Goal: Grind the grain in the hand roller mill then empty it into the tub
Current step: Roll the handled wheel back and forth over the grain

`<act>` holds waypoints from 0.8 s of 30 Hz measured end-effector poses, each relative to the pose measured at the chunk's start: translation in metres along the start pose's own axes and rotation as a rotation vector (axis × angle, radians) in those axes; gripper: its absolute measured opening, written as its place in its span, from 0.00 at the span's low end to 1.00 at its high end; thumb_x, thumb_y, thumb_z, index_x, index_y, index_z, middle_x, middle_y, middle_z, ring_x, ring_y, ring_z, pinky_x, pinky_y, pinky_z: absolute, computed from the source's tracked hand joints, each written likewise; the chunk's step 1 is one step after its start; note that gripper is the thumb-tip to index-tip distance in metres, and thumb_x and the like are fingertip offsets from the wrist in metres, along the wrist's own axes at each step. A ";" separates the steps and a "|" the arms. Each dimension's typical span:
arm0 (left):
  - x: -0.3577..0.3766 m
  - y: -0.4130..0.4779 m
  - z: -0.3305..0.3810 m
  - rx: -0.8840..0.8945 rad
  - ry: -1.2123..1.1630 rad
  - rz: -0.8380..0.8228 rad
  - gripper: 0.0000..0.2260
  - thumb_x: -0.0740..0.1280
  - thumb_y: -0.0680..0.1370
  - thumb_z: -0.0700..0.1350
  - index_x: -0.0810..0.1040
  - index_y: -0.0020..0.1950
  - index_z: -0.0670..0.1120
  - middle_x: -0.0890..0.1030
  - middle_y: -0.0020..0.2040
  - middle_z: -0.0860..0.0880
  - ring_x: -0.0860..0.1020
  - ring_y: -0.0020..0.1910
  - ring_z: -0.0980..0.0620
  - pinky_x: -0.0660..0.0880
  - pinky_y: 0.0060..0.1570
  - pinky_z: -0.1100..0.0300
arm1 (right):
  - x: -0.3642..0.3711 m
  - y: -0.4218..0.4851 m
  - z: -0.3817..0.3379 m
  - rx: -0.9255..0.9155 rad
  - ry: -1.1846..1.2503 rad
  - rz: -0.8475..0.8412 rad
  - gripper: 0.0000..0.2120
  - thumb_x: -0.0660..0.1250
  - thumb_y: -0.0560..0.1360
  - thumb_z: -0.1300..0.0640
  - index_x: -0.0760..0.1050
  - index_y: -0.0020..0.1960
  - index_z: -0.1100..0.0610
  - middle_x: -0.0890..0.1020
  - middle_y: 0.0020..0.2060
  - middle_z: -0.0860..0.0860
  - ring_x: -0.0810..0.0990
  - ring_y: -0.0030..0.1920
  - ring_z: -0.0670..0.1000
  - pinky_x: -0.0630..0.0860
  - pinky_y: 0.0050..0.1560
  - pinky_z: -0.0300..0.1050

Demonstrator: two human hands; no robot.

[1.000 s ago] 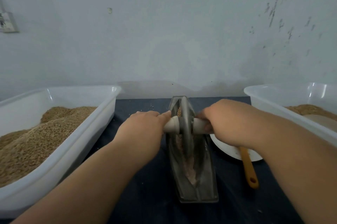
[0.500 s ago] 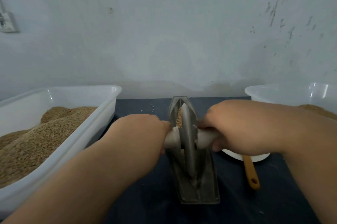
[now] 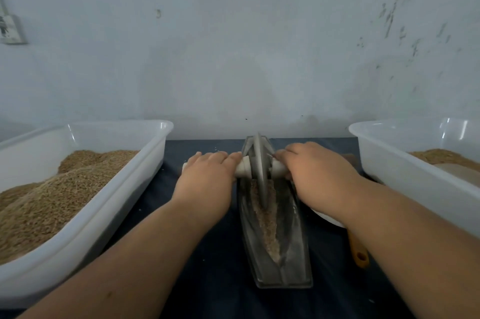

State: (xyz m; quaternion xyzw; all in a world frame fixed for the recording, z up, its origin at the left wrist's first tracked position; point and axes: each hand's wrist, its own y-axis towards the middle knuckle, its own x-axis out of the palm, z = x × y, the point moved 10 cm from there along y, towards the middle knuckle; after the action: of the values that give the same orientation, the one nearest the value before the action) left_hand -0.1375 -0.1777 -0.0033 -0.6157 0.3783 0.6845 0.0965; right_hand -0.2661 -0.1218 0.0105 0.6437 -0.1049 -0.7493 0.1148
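Note:
A grey metal boat-shaped trough (image 3: 293,261) of the hand roller mill lies lengthwise on the dark cloth, with crushed brown grain (image 3: 266,225) along its groove. The metal roller wheel (image 3: 259,162) stands at the trough's far end. My left hand (image 3: 207,175) lies over the wheel's pale left handle (image 3: 242,169). On the pale right handle (image 3: 276,166) rests my right hand (image 3: 314,173), fingers curled. A white tub (image 3: 405,170) with ground grain stands at the right.
A large white tub (image 3: 109,204) heaped with whole grain fills the left side. A white dish (image 3: 328,220) and an orange handle (image 3: 358,253) lie between the trough and the right tub, partly under my right forearm. A pale wall rises just behind the table.
Both hands have pushed the roller wheel away from me, from the trough's middle to its far end. More crushed grain now shows in the near groove.

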 end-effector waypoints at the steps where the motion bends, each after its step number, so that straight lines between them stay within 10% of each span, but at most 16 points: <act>1: 0.000 0.001 0.000 0.005 -0.006 0.011 0.25 0.60 0.81 0.44 0.59 0.77 0.55 0.71 0.70 0.54 0.69 0.68 0.50 0.57 0.72 0.53 | 0.001 0.000 0.001 -0.003 0.002 0.009 0.22 0.61 0.78 0.60 0.69 0.71 0.47 0.75 0.57 0.48 0.73 0.56 0.52 0.74 0.50 0.49; 10: -0.039 -0.031 0.018 0.104 0.055 -0.151 0.11 0.64 0.77 0.52 0.70 0.58 0.60 0.72 0.46 0.56 0.73 0.47 0.53 0.74 0.47 0.54 | -0.023 -0.025 -0.015 -0.184 0.017 -0.326 0.13 0.68 0.76 0.45 0.75 0.59 0.43 0.78 0.48 0.45 0.77 0.47 0.47 0.73 0.44 0.45; 17: -0.054 -0.042 0.020 0.125 0.030 -0.204 0.15 0.64 0.76 0.58 0.68 0.62 0.64 0.75 0.53 0.58 0.75 0.54 0.56 0.74 0.53 0.54 | -0.035 -0.043 -0.011 -0.190 0.044 -0.435 0.13 0.69 0.74 0.44 0.74 0.58 0.42 0.81 0.46 0.43 0.79 0.45 0.44 0.77 0.48 0.46; 21: -0.035 -0.027 -0.002 0.033 -0.107 -0.094 0.10 0.65 0.78 0.52 0.68 0.57 0.57 0.76 0.49 0.56 0.74 0.45 0.56 0.70 0.43 0.58 | -0.013 -0.027 0.014 -0.083 0.014 -0.431 0.05 0.68 0.77 0.49 0.73 0.50 0.43 0.78 0.41 0.45 0.76 0.38 0.43 0.69 0.34 0.39; 24: -0.022 -0.014 -0.018 -0.028 -0.112 0.022 0.11 0.64 0.79 0.47 0.69 0.61 0.54 0.75 0.56 0.53 0.72 0.52 0.50 0.67 0.59 0.54 | -0.001 -0.013 0.035 0.037 0.048 -0.349 0.06 0.67 0.78 0.49 0.73 0.54 0.46 0.77 0.44 0.44 0.75 0.42 0.44 0.70 0.38 0.40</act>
State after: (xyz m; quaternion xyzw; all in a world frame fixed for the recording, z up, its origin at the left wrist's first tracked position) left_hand -0.1101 -0.1723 0.0117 -0.5734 0.3694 0.7242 0.1015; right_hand -0.3012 -0.1086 0.0123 0.6718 -0.0026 -0.7403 -0.0261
